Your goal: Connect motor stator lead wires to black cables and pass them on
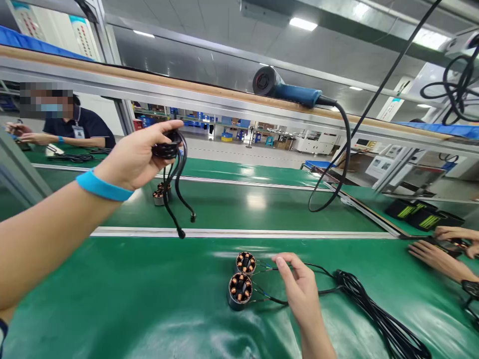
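Raised at the left, my left hand (144, 144), with a blue wristband, is closed around a small coiled black cable (168, 148). Two ends of that cable hang down with small dark tips. Low over the green work surface, my right hand (299, 289) has thumb and fingers pinched at a black motor cable (312, 266); the fingers partly hide the grip. Left of it stand two round motor stators with copper windings, the nearer stator (240, 290) and the farther stator (246, 263), touching or nearly so. Thin bare-ended wires run from them into black cables.
A bundle of long black cables (374, 311) lies at the right. More stators (158, 197) stand on the far green belt. A blue heat gun (286, 89) rests on the overhead shelf, its cord drooping. Another person's hands (441, 257) work at right, near black bins (422, 214); a co-worker sits far left.
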`<state>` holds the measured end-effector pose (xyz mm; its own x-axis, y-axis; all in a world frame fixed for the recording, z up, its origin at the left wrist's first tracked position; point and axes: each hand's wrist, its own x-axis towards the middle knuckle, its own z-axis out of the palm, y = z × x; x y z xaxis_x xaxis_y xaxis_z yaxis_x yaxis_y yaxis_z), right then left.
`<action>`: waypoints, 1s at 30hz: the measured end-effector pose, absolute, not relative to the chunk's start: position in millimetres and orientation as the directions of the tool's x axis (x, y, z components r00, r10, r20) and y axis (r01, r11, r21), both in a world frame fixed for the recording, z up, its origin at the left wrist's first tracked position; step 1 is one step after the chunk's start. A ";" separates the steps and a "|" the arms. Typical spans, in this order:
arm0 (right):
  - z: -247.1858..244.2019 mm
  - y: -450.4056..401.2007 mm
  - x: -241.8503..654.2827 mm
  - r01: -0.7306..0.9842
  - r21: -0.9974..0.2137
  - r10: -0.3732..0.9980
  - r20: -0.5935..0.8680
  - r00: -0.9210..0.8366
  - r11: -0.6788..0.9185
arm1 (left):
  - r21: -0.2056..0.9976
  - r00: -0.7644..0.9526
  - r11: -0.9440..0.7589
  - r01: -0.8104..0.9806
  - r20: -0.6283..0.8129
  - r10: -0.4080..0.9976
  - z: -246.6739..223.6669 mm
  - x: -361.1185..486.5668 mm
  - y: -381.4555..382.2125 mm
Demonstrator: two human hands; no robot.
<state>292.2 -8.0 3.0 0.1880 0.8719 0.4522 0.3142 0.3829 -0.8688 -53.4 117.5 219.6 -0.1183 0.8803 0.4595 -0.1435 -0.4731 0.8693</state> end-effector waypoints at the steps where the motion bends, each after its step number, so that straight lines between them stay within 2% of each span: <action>1: 7.0 -9.5 286.2 0.262 -0.883 0.889 0.434 0.145 0.388 | 0.880 -0.075 -0.454 -0.138 0.448 0.891 216.3 -49.0 109.3; 5: 24.5 -9.1 257.6 -0.069 -0.947 0.947 0.318 -0.054 0.314 | 0.879 0.089 -0.470 -0.078 0.475 0.875 200.2 -27.7 78.6; 7: 36.8 -5.3 241.4 -0.288 -0.939 0.955 0.245 -0.170 0.189 | 0.846 0.166 -0.533 0.022 0.522 0.837 190.1 -13.6 63.4; 9: 52.1 0.0 225.9 -0.473 -0.881 0.940 0.189 -0.284 0.034 | 0.794 0.301 -0.588 0.151 0.530 0.793 178.3 1.6 49.2; 11: 66.4 5.9 213.5 -0.589 -0.804 0.926 0.157 -0.344 -0.083 | 0.738 0.517 -0.634 0.232 0.459 0.722 165.1 12.8 40.7; 13: 74.6 11.3 205.8 -0.629 -0.761 0.938 0.087 -0.336 -0.155 | 0.695 0.758 -0.680 0.234 0.308 0.575 150.7 12.9 44.7; 15: 74.1 14.8 202.8 -0.628 -0.748 0.961 -0.045 -0.273 -0.213 | 0.658 0.855 -0.696 0.288 0.151 0.496 134.0 -3.7 65.8; 16: 71.1 15.3 202.8 -0.625 -0.745 0.967 -0.115 -0.228 -0.236 | 0.634 0.827 -0.676 0.376 0.099 0.553 124.2 -18.3 82.5; 17: 67.2 15.0 203.4 -0.624 -0.740 0.968 -0.170 -0.183 -0.249 | 0.588 0.690 -0.593 0.551 0.079 0.720 113.1 -35.8 102.1; 18: 62.8 13.6 204.3 -0.624 -0.738 0.967 -0.207 -0.151 -0.255 | 0.517 0.417 -0.428 0.741 0.145 0.897 100.7 -55.0 123.2; 19: 58.7 11.4 205.3 -0.620 -0.738 0.963 -0.228 -0.143 -0.267 | 0.474 0.250 -0.309 0.825 0.185 0.950 86.9 -74.2 144.3; 22: 49.3 1.9 205.9 -0.610 -0.742 0.960 -0.208 -0.187 -0.279 | 0.387 -0.026 -0.052 0.921 0.194 0.981 39.4 -117.9 196.5; 25: 41.6 -7.7 203.2 -0.595 -0.757 0.958 -0.155 -0.240 -0.271 | 0.352 -0.104 0.049 0.935 0.139 0.985 -7.6 -130.0 225.9; 30: 31.4 -20.8 210.5 -0.490 -0.830 0.942 -0.119 -0.313 -0.267 | 0.336 -0.076 0.032 0.941 0.118 0.990 -48.7 -124.0 257.7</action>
